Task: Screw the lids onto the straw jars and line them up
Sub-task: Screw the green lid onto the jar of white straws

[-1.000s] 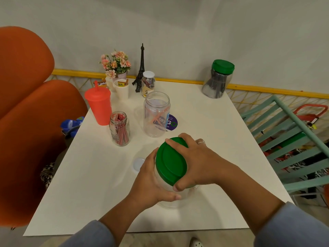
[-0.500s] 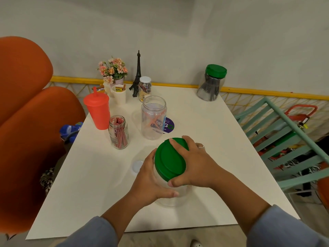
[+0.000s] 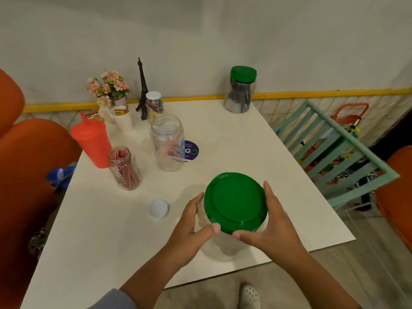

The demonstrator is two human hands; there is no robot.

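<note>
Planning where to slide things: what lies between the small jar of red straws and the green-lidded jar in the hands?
Only a small white lid on bare table, seen in the head view.

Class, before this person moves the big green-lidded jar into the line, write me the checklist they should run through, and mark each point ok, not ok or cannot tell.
1. Green lid sits on the big jar: ok.
2. Lid screwed fully tight: cannot tell; the threads are hidden.
3. Both hands on the jar, left hand and right hand on opposite sides: ok.
4. Every other jar lidded: not ok; the middle jar and the small jar of red straws stand open.
5. A spare lid in reach: ok; a white lid lies on the table.
6. Jars lined up: not ok; they are scattered.
</note>
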